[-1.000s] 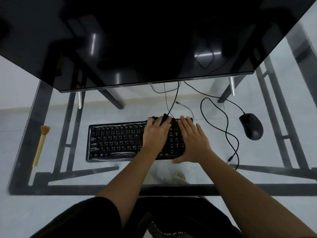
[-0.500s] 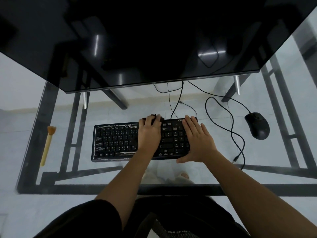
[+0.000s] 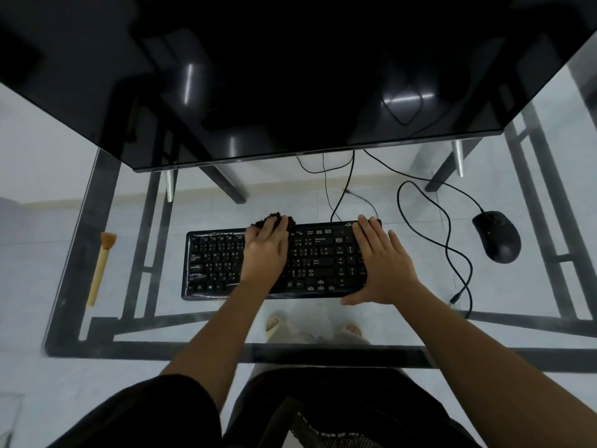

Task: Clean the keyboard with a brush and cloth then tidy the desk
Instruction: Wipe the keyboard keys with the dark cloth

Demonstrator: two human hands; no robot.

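Note:
A black keyboard [image 3: 323,263] lies on the glass desk [image 3: 206,331] below the monitor. My left hand [image 3: 265,253] lies over its middle, fingers pressing a dark brown cloth [image 3: 292,222] against the top row of keys; the cloth sticks out past my fingertips. My right hand [image 3: 382,263] rests flat on the keyboard's right end, fingers spread, thumb along the front edge. A wooden-handled brush [image 3: 101,266] lies alone at the desk's left side, bristles pointing away from me.
A large dark monitor [image 3: 290,76] overhangs the back of the desk. A black mouse [image 3: 497,236] sits at the right, its cable [image 3: 452,253] looping between it and the keyboard. The black frame and my feet show through the glass.
My left hand has slid the cloth leftward along the keyboard's top rows, away from my right hand. My right hand stays on the keyboard's right end.

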